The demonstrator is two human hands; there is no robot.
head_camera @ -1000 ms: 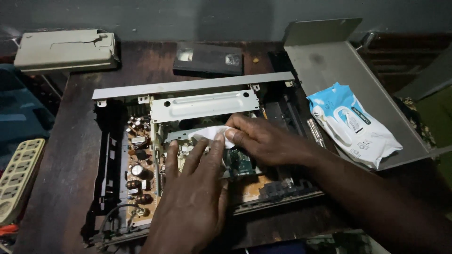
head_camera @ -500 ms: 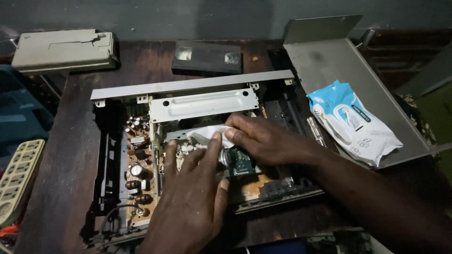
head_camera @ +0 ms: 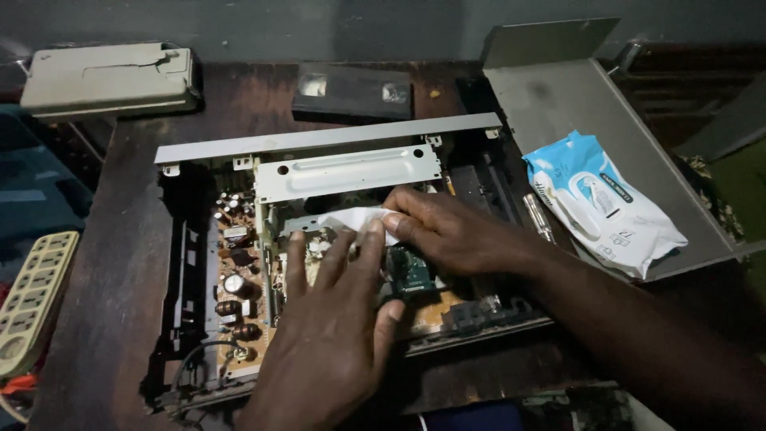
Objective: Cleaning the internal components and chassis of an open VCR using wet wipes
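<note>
I'm pressing a white wipe (head_camera: 355, 219) down into the middle of the opened video recorder (head_camera: 319, 263) on the dark counter (head_camera: 120, 263). My right hand (head_camera: 455, 233) is pinching the wipe's edge, fingers narrow around it. My left hand (head_camera: 331, 335) is lying flat on the circuit board, fingers spread wide, tips touching the wipe. At two o'clock a blue-and-white wipes pack (head_camera: 602, 203) is lying on the grey metal cover (head_camera: 574, 104); at twelve, a black cassette (head_camera: 351, 92).
</note>
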